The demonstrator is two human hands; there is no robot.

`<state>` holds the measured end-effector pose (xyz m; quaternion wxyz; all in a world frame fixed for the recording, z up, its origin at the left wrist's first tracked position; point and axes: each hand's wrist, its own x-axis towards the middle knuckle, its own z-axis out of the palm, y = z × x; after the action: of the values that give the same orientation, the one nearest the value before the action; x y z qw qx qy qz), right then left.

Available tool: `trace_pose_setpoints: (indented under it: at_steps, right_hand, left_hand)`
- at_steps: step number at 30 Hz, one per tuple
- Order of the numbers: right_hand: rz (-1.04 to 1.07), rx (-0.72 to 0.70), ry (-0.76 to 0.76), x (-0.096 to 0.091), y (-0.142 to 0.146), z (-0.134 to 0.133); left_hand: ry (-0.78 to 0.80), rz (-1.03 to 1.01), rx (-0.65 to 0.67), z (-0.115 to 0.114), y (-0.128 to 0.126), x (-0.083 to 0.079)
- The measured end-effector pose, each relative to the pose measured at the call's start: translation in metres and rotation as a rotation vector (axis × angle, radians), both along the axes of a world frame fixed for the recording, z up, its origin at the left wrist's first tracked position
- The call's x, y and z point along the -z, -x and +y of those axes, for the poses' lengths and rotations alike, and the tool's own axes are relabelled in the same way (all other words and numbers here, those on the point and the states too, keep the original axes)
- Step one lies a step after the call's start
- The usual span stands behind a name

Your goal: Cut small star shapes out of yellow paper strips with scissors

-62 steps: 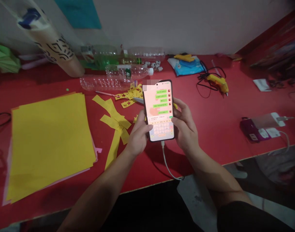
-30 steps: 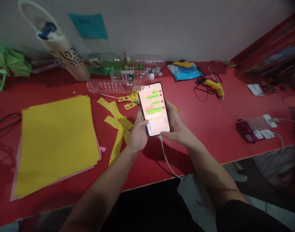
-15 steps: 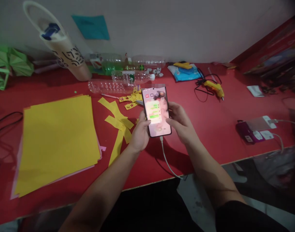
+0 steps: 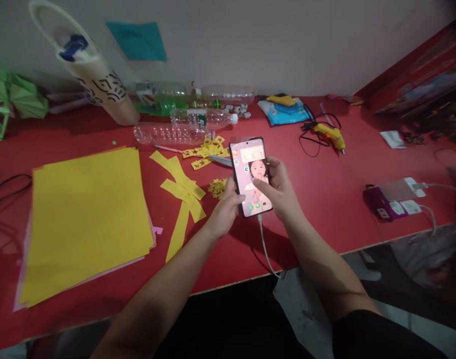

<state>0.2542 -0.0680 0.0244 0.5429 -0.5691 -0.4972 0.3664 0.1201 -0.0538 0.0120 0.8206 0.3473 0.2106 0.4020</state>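
Note:
Both my hands hold a lit smartphone over the red table. My left hand grips its left edge, thumb at the lower side of the screen. My right hand wraps the right edge, its thumb lying over the screen. A home screen with icons and a portrait picture shows. The white charging cable runs from the phone's bottom to the table's front edge. Left of the phone lie cut yellow paper strips, a small heap of yellow paper stars and scissors, partly hidden.
A stack of yellow paper covers the left side. Clear plastic bottles and a tall tumbler stand or lie along the wall. A yellow glue gun, a blue packet and a purple power strip are on the right.
The phone and both hands have shifted slightly right and down. The screen has gone from a panel with green bars to a home screen. My right thumb has moved onto the screen.

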Motion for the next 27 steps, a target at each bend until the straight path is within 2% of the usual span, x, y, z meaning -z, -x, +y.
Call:
trace_pose_setpoints:
  at_steps: [5, 10, 13, 18, 20, 24, 27]
  right_hand:
    - [-0.005, 0.024, 0.018, 0.009, -0.004, 0.004]
    - [-0.075, 0.099, 0.073, 0.017, -0.007, 0.008]
    - [-0.120, 0.090, 0.091, 0.015, -0.012, 0.008]
    - [-0.237, -0.092, 0.094, 0.001, -0.019, -0.004]
    - [-0.317, -0.139, 0.110, -0.004, -0.017, -0.010]
    - [-0.454, -0.211, 0.035, -0.008, -0.004, -0.014]
    - [-0.508, -0.174, 0.010, -0.006, -0.001, -0.015]
  left_hand:
    - [-0.098, -0.022, 0.112, -0.002, 0.002, 0.007]
    - [-0.175, 0.042, 0.165, -0.010, 0.000, 0.009]
    - [-0.142, 0.056, 0.149, -0.014, -0.002, 0.008]
    - [-0.024, 0.013, 0.119, -0.008, 0.003, -0.001]
    - [0.037, -0.010, 0.075, -0.004, 0.005, -0.005]
    - [0.096, -0.018, 0.020, -0.002, 0.006, -0.010]
    - [0.089, 0.007, 0.057, -0.001, 0.006, -0.007]
